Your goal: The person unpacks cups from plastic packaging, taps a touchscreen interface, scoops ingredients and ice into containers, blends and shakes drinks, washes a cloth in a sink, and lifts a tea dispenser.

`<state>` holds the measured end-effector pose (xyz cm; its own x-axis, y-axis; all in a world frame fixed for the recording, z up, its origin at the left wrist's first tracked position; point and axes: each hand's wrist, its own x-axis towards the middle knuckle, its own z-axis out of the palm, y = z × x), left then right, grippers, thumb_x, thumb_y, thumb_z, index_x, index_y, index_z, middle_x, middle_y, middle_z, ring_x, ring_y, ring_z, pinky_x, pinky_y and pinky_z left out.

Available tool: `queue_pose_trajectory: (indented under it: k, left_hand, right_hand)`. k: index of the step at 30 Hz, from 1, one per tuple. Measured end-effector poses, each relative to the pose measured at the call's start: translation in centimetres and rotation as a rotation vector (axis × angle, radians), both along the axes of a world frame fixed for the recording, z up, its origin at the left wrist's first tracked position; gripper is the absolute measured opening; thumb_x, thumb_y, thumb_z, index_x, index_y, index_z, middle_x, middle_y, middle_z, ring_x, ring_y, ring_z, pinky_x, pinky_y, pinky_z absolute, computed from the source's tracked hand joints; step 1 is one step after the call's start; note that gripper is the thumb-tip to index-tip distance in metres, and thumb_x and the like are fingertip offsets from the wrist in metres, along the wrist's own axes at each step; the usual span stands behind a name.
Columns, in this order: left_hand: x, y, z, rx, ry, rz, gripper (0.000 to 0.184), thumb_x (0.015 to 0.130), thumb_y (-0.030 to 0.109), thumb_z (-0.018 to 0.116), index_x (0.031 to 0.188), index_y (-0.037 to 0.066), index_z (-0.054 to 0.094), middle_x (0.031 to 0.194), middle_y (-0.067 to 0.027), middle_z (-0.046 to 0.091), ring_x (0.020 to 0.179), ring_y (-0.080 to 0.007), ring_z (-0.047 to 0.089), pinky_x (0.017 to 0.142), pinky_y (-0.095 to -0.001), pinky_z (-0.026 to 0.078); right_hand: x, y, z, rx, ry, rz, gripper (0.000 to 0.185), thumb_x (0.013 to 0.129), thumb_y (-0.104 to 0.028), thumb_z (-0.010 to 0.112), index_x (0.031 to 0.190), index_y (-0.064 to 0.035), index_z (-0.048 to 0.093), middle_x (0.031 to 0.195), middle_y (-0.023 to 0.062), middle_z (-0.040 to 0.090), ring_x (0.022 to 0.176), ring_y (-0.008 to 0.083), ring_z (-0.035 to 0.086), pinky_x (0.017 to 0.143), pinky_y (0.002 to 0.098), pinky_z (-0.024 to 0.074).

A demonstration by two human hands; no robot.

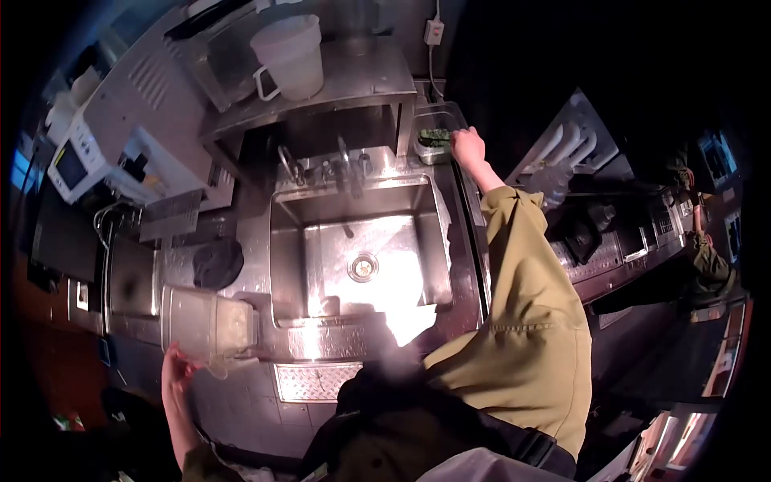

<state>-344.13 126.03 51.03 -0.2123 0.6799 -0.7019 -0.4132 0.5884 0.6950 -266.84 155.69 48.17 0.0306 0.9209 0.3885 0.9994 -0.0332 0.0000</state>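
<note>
At the lower left, my left hand (178,365) grips a clear plastic food container (189,321) by its near side. The container is tilted over the counter's front edge, and its inside looks cloudy. My right arm, in an olive sleeve, reaches far forward to the right of the sink. There my right hand (467,149) is closed at the right edge of a clear tub (424,115) with dark green leaves (434,137) in it. Whether its fingers pinch the rim or something else is hidden.
A steel sink (361,317) with a tap (345,161) lies between my arms. Behind it, a steel shelf (361,84) bears a large white measuring jug (289,64). A dark cloth (218,264) rests left of the sink. Another person's arm (697,215) shows at far right.
</note>
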Motion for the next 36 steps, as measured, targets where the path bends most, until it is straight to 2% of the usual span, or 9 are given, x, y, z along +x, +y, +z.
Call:
queue_pose_trajectory:
  k: [3,7,12,14,16,20,28,32,36]
  left_hand:
    - [5.3,0.9,3.0,0.028,0.018,0.151,0.02,0.081,0.03,0.052,0.091,0.012,0.05,0.075,-0.0044,0.055,0.059,-0.0178,0.057,0.045,-0.0229,0.047]
    - [18.1,1.7,8.8,0.539,1.535,0.331,0.031,0.087,0.02,0.05,0.106,-0.003,0.044,0.092,-0.0093,0.048,0.084,-0.017,0.046,0.075,-0.0278,0.041]
    - [40.5,10.3,0.0,0.545,0.446,-0.499,0.025,0.081,0.013,0.054,0.103,0.001,0.051,0.089,-0.0072,0.054,0.085,-0.016,0.052,0.077,-0.0259,0.043]
    - [47.9,18.5,-5.9,1.021,0.606,-0.889,0.027,0.083,0.012,0.052,0.106,-0.001,0.05,0.089,-0.0069,0.056,0.08,-0.0141,0.053,0.073,-0.0249,0.043]
    - [55.9,25.1,-7.5,0.453,0.068,-0.748,0.035,0.085,0.019,0.05,0.111,-0.004,0.045,0.101,-0.0108,0.053,0.086,-0.0178,0.057,0.074,-0.0258,0.044]
    - [64.7,33.2,-10.0,0.354,-0.212,-0.376,0.037,0.085,0.021,0.053,0.105,-0.004,0.036,0.098,-0.0161,0.045,0.085,-0.0244,0.058,0.068,-0.0288,0.05]
    - [65.0,28.6,-9.0,0.564,-0.173,-0.346,0.009,0.077,-0.002,0.047,0.076,-0.001,0.039,0.069,-0.0079,0.046,0.057,-0.0183,0.059,0.05,-0.0268,0.05]
    - [60.6,22.2,-6.1,0.801,0.197,-0.452,0.009,0.077,-0.003,0.047,0.076,-0.002,0.038,0.103,-0.0151,0.038,0.066,-0.018,0.059,0.053,-0.0273,0.052]
    - [55.0,16.3,-2.8,0.748,0.206,-0.522,0.014,0.075,0.003,0.056,0.078,0.002,0.042,0.107,-0.0137,0.045,0.07,-0.0145,0.057,0.057,-0.0245,0.049]
  right_hand:
    - [0.3,4.8,-1.3,-0.275,-0.136,-0.062,0.015,0.068,-0.013,0.051,0.075,-0.0052,0.062,0.082,0.0154,0.062,0.083,0.0279,0.058,0.07,0.0383,0.0454]
    - [0.0,6.4,-0.4,-0.264,-0.018,-0.129,0.013,0.07,-0.013,0.052,0.076,-0.0075,0.061,0.08,0.0146,0.062,0.077,0.0279,0.061,0.063,0.0375,0.0488]
    - [-0.3,7.4,1.0,-0.156,-0.17,-0.212,0.013,0.072,-0.012,0.05,0.068,-0.0117,0.063,0.07,0.0084,0.063,0.066,0.0229,0.063,0.054,0.033,0.0482]
    - [0.0,8.3,-1.0,-0.143,-0.22,-0.167,0.017,0.074,-0.012,0.049,0.065,-0.0128,0.063,0.068,0.0075,0.062,0.064,0.0216,0.063,0.053,0.0325,0.0479]
    - [0.1,8.7,-2.3,-0.112,-0.158,-0.125,0.014,0.072,-0.012,0.05,0.065,-0.0119,0.063,0.067,0.0087,0.061,0.063,0.0229,0.062,0.053,0.0341,0.0481]
    - [-0.4,7.4,-1.5,-0.318,0.04,-0.125,0.012,0.065,-0.011,0.055,0.071,-0.007,0.064,0.074,0.0155,0.062,0.07,0.0302,0.062,0.062,0.0386,0.0493]
    - [0.2,1.1,0.5,-0.312,0.428,-0.274,0.014,0.07,-0.018,0.059,0.081,-0.0119,0.066,0.078,0.012,0.063,0.079,0.0278,0.06,0.07,0.0384,0.0473]
    - [-1.2,-5.8,1.9,-0.343,0.732,-0.223,0.02,0.073,-0.02,0.056,0.088,-0.009,0.065,0.085,0.0148,0.062,0.084,0.0307,0.059,0.075,0.0383,0.045]
    - [-3.2,-12.2,1.1,-0.247,0.869,-0.109,0.018,0.075,-0.014,0.061,0.088,-0.0009,0.063,0.061,0.0077,0.06,0.05,0.0111,0.054,0.05,0.0252,0.0425]
